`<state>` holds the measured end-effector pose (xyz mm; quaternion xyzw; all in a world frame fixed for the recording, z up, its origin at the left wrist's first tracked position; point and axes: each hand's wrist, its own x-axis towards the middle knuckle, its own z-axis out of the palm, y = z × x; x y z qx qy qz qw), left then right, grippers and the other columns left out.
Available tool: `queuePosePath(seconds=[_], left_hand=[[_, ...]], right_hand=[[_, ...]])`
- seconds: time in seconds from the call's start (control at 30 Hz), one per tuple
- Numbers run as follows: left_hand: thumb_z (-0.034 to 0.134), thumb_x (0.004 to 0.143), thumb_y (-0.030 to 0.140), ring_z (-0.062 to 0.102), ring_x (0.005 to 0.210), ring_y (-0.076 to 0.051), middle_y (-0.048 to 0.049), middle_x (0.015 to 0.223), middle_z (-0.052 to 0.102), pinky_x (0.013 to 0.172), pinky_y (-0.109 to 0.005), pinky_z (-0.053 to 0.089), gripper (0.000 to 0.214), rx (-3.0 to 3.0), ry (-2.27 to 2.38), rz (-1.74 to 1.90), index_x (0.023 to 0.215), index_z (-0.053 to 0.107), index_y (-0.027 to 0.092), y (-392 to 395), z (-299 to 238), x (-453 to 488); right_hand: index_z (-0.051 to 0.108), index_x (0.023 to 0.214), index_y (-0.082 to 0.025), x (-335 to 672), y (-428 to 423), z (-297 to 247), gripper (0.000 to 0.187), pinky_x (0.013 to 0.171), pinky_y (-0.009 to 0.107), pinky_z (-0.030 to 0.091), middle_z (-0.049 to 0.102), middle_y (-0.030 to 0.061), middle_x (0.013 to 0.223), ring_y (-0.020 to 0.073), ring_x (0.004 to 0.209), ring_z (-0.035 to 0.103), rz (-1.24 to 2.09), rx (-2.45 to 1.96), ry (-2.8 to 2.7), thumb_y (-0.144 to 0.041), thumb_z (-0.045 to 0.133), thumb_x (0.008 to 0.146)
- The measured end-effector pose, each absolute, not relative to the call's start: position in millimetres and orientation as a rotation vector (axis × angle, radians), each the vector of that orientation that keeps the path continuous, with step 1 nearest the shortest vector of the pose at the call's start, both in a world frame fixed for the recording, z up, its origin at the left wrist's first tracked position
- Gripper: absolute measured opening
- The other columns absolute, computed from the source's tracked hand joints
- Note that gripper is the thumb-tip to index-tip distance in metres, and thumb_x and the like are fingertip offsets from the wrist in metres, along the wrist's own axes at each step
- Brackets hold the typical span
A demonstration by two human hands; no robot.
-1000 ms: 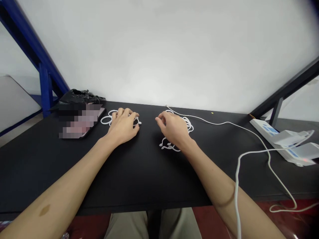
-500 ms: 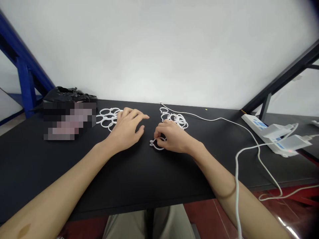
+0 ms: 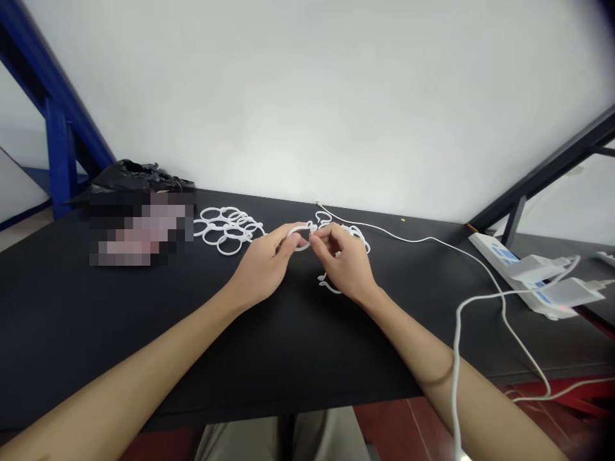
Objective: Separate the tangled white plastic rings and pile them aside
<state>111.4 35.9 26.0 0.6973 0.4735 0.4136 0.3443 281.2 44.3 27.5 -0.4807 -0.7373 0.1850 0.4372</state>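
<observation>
My left hand (image 3: 262, 266) and my right hand (image 3: 343, 262) meet over the middle of the black table (image 3: 144, 320). Both pinch one white plastic ring (image 3: 302, 237), held just above the tabletop between their fingertips. A group of several closed white rings (image 3: 228, 227) lies to the left of my left hand. A second heap of white rings (image 3: 358, 235) lies behind my right hand, and one more ring piece (image 3: 327, 283) lies under that wrist.
A white cable (image 3: 432, 240) runs from the back edge to the right and down over my right forearm. A white power strip with adapters (image 3: 538, 275) sits at the right. A black bag (image 3: 134, 176) and a blurred flat object (image 3: 139, 234) lie at back left.
My left hand left the ring group and came to the centre. My right hand lifted a ring off the table, and both hands now hold it between them.
</observation>
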Motion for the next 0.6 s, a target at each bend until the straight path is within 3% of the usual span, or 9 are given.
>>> queuePosePath(seconds=[0.1,0.17,0.3,0.47,0.6], left_hand=[[0.031,0.100,0.040,0.064,0.085,-0.018,0.0003,0.085,0.069,0.085,-0.033,0.047,0.040,1.846,1.253,1.036,0.122,0.059,0.022,40.7,28.1,107.6],[0.030,0.100,0.035,0.061,0.075,-0.018,0.0008,0.074,0.064,0.076,-0.032,0.047,0.037,1.934,1.263,0.987,0.110,0.063,0.021,41.9,29.1,106.7],[0.032,0.099,0.028,0.058,0.072,-0.016,-0.0003,0.079,0.065,0.071,-0.031,0.045,0.034,2.043,1.175,0.951,0.090,0.064,0.021,41.1,28.4,108.3],[0.036,0.098,0.028,0.060,0.093,-0.021,-0.0037,0.094,0.069,0.089,-0.039,0.045,0.033,2.068,1.251,0.923,0.115,0.063,0.021,40.7,26.8,109.8],[0.040,0.097,0.036,0.056,0.100,-0.023,-0.0046,0.103,0.068,0.099,-0.046,0.039,0.042,2.141,1.271,0.951,0.134,0.051,0.021,37.0,28.3,109.2]], right_hand=[[0.057,0.109,-0.021,285.6,44.4,30.2,0.022,0.060,0.024,0.046,0.063,0.0002,0.085,0.0100,0.063,0.054,0.471,-1.056,-1.915,-0.031,0.057,0.090],[0.055,0.119,-0.023,287.0,42.2,32.9,0.029,0.063,0.025,0.047,0.061,0.0016,0.093,0.0099,0.065,0.055,0.470,-0.930,-2.026,-0.026,0.056,0.090],[0.058,0.115,-0.022,284.8,35.6,36.0,0.033,0.070,0.027,0.050,0.059,0.0012,0.089,0.0117,0.070,0.057,0.397,-0.778,-2.182,-0.014,0.057,0.084],[0.065,0.096,-0.022,281.3,37.8,33.5,0.009,0.065,0.025,0.048,0.062,0.0004,0.079,0.0116,0.067,0.058,0.276,-0.838,-2.109,-0.022,0.058,0.091],[0.069,0.088,-0.022,282.6,44.2,32.8,0.012,0.061,0.023,0.048,0.068,-0.0010,0.075,0.0109,0.061,0.061,0.312,-0.988,-1.942,-0.022,0.057,0.092]])
